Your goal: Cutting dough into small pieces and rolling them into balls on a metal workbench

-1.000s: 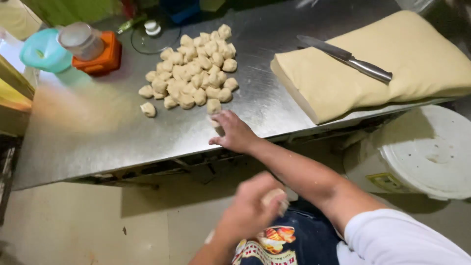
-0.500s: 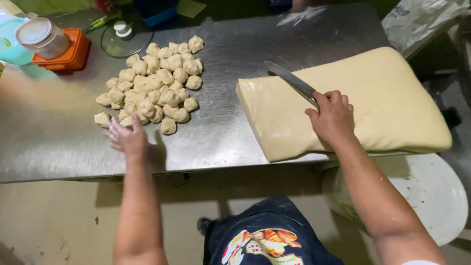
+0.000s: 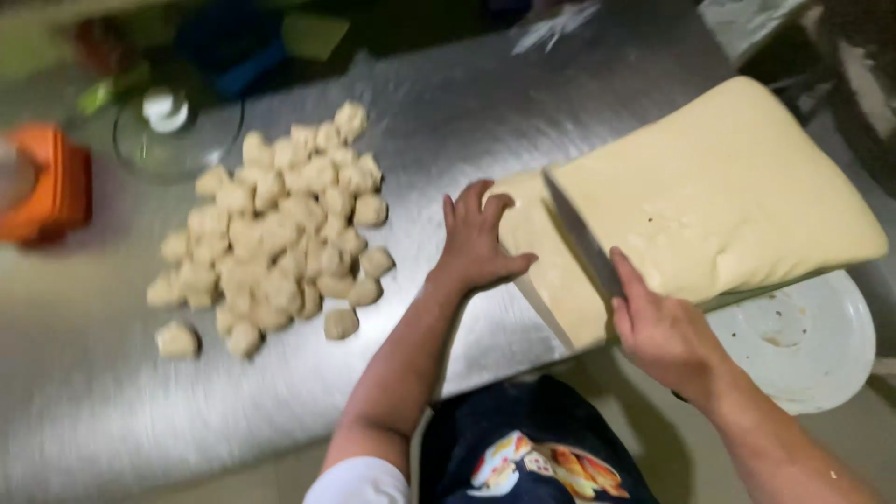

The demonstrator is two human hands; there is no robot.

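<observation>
A large pale slab of dough (image 3: 719,196) lies on the right of a steel table (image 3: 448,103). My right hand (image 3: 663,327) grips the handle of a knife (image 3: 583,238) whose blade is pressed down into the slab near its left end, parting a strip (image 3: 541,271). My left hand (image 3: 476,238) rests flat with fingers spread on the left edge of that strip. A heap of small cut dough pieces (image 3: 275,233) lies to the left of my left hand, apart from it.
An orange container (image 3: 47,187) and a round glass lid (image 3: 177,131) sit at the table's far left. A white bucket lid (image 3: 803,341) is below the table's right front edge. Blurred green and blue items (image 3: 243,47) stand at the back.
My left hand moved right from the dough pieces to the slab's left end. My right hand took the knife by its handle and set the blade into the dough. The view shifted closer.
</observation>
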